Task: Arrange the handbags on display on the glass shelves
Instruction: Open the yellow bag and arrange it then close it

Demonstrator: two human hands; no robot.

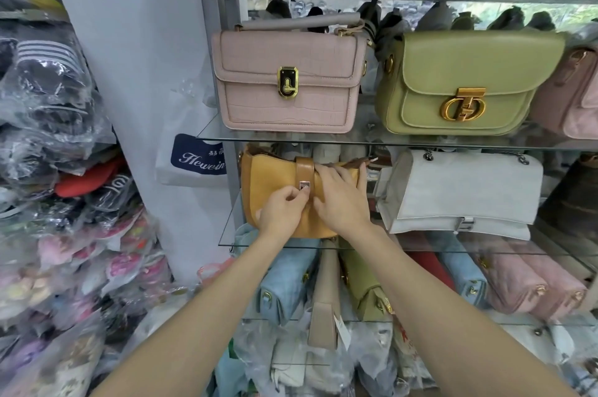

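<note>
A mustard-yellow leather shoulder bag with a curved bottom (pixel 271 176) stands at the left end of the middle glass shelf (pixel 226 234), its tan strap (pixel 305 166) running down the front to a small silver clasp (pixel 304 185). The left hand (pixel 283 210) is curled against the front of this bag, thumb and forefinger pinching at the clasp. The right hand (pixel 341 194) lies flat on the bag just to the right of the strap, its fingers spread and straight, pressing the leather, the fingertips reaching the bag's top edge. Both bare forearms come up from the bottom of the view. Just right of the yellow bag on the same shelf sits a pale grey textured flap bag with a chain strap (pixel 459 189), leaning slightly. On the upper glass shelf (pixel 207 134) stand a pink crocodile-embossed rectangular handbag with a gold lock (pixel 288 85) and, to its right, an olive-green smooth saddle-shaped bag with a large gold buckle (pixel 466 79); a pink bag (pixel 579 95) is partly cut off at the right edge. Below the middle shelf, light blue, beige, green and pink quilted bags are packed side by side. To the left, a white paper bag with a navy label (pixel 197 153) hangs beside the shelf frame, and plastic-wrapped goods (pixel 58 170) are heaped in stacks.
</note>
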